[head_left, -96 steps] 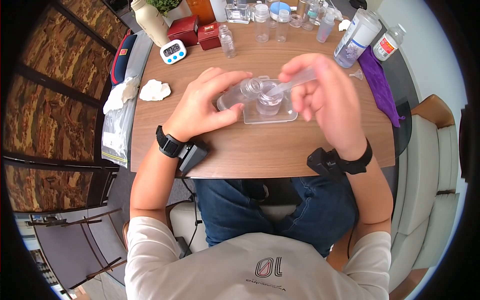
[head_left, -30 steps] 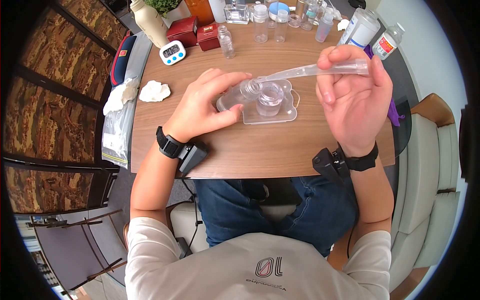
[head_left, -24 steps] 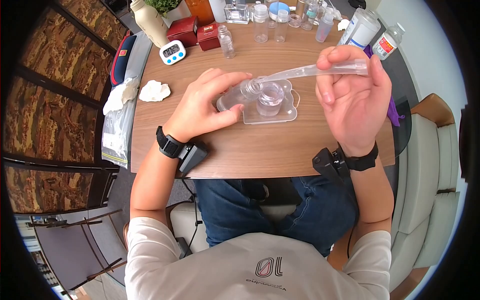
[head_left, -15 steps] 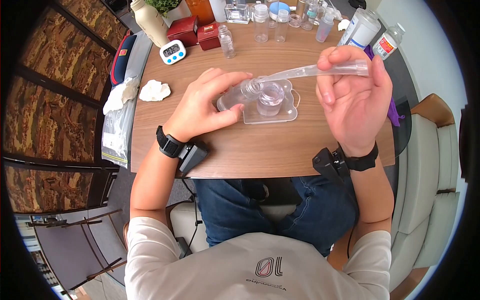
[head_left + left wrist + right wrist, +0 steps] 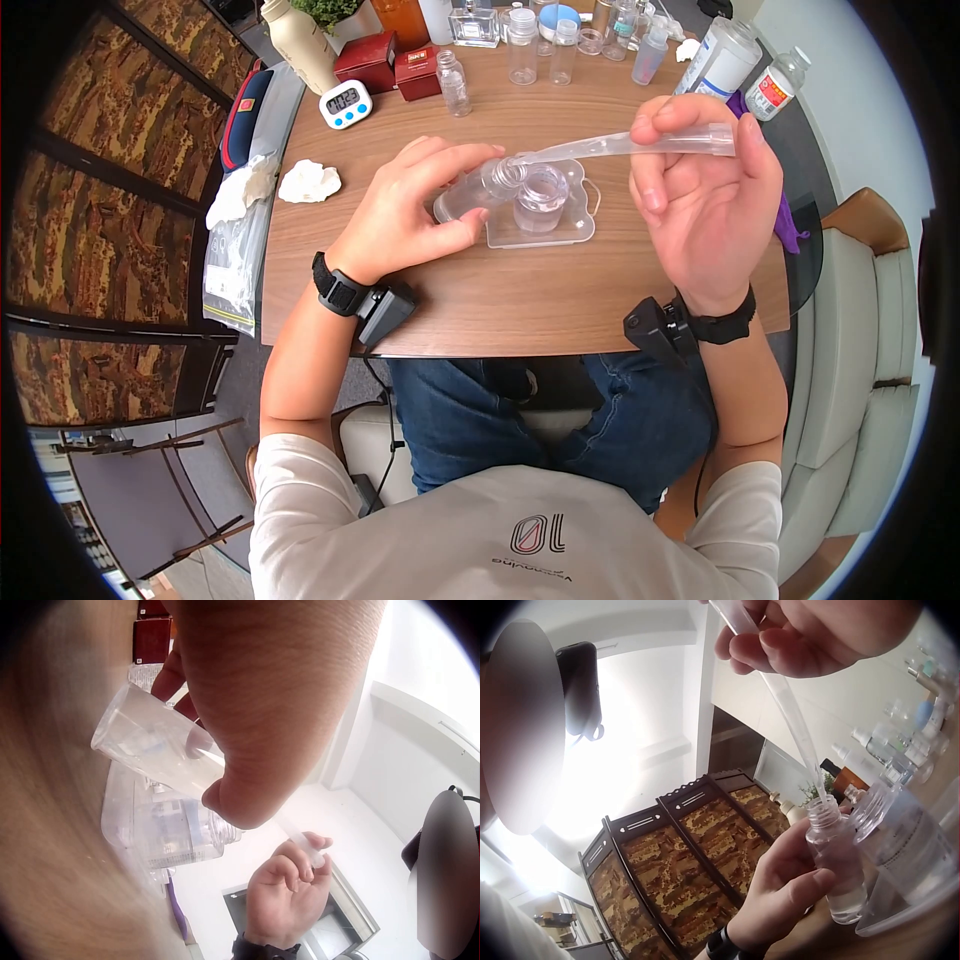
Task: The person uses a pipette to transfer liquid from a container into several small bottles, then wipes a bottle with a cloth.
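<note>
My left hand [image 5: 405, 215] grips a small clear bottle [image 5: 462, 200] without a cap, leaning it to the right over the table. Clear liquid lies low inside the bottle [image 5: 846, 906] in the right wrist view. My right hand [image 5: 705, 215] holds a tapered, translucent plastic pipette [image 5: 590, 146] by its wide end, between fingers and thumb. The pipette slopes down to the left, its narrow tip at the bottle's mouth. Right beside the bottle, an open clear jar [image 5: 540, 205] stands on a shallow clear plastic tray [image 5: 580, 230].
A digital timer [image 5: 346, 104] and a crumpled tissue [image 5: 310, 182] lie to the left. Behind stand red boxes [image 5: 368, 60], a small empty bottle [image 5: 453, 85] and several clear bottles [image 5: 522, 50]. A large labelled bottle [image 5: 718, 58] and a purple cloth [image 5: 790, 230] are at the right.
Since the oldest frame, my right hand has moved right, bringing the pipette's tip from the jar to the bottle's mouth. Lately its wide end has dipped slightly. My left hand stays put.
</note>
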Demonstrator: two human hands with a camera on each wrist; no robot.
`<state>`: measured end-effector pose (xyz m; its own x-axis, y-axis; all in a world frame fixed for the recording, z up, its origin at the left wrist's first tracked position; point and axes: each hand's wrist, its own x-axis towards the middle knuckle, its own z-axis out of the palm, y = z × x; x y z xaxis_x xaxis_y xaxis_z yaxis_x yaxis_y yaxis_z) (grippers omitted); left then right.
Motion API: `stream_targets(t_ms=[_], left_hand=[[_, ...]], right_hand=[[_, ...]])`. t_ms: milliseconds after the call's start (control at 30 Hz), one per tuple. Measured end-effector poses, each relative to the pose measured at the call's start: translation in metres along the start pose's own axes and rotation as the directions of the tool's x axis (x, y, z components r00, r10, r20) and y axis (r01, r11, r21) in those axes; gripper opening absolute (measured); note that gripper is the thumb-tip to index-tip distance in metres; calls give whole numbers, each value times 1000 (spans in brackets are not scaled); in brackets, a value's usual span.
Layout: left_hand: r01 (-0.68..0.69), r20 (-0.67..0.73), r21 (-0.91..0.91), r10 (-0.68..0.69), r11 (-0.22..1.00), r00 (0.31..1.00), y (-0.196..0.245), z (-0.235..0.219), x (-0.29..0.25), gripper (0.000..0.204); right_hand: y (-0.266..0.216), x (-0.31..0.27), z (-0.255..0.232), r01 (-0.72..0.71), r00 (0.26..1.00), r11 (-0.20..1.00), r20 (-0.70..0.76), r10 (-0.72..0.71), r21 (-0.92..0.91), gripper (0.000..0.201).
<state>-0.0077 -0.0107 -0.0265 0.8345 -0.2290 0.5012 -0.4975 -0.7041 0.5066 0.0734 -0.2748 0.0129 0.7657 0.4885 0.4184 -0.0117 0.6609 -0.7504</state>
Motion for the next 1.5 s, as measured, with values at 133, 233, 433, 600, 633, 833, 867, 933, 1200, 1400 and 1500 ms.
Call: stream_targets(t_ms=[133, 233, 433, 600, 633, 833, 867, 933, 1200, 1400, 1500], left_hand=[[0, 5, 1, 0, 1000, 1000, 0, 0, 0, 52], [-3, 9, 3, 3, 1000, 1000, 0, -1, 0, 52], [-1, 5, -3, 2, 1000, 1000, 0, 0, 0, 52], [1, 14, 7, -1, 1000, 1000, 0, -2, 0, 52], [-3, 13, 10, 2, 1000, 1000, 0, -2, -1, 52], [-23, -4, 11, 23, 1000, 1000, 0, 0, 1, 53], [-25, -3, 10, 25, 1000, 1000, 0, 0, 1, 53], [-17, 1, 8, 17, 1000, 1000, 0, 0, 1, 53], [-9, -6, 2, 9, 1000, 1000, -1, 0, -1, 52], [-24, -8, 8, 24, 1000, 1000, -1, 0, -1, 52], [-25, -9, 7, 25, 1000, 1000, -1, 1, 0, 52]], right_hand=[[1, -1, -1, 11, 1000, 999, 0, -11, -36, 53], [2, -1, -4, 19, 1000, 1000, 10, -19, -1, 49], [-2, -2, -1, 5, 999, 999, -32, -6, -37, 46], [-6, -1, -8, 100, 994, 993, -29, -102, -64, 46], [-8, 0, -10, 139, 990, 987, -26, -141, -79, 46], [-1, -3, 9, -52, 998, 945, -55, 36, -323, 46], [2, -3, 14, -157, 987, 890, -78, 137, -429, 45], [11, -4, 22, -214, 976, 870, -72, 204, -445, 44], [22, -3, 15, -313, 944, 873, -20, 330, -375, 50], [23, -3, 15, -314, 945, 884, -27, 326, -347, 54], [23, -3, 13, -319, 943, 886, -23, 331, -336, 54]])
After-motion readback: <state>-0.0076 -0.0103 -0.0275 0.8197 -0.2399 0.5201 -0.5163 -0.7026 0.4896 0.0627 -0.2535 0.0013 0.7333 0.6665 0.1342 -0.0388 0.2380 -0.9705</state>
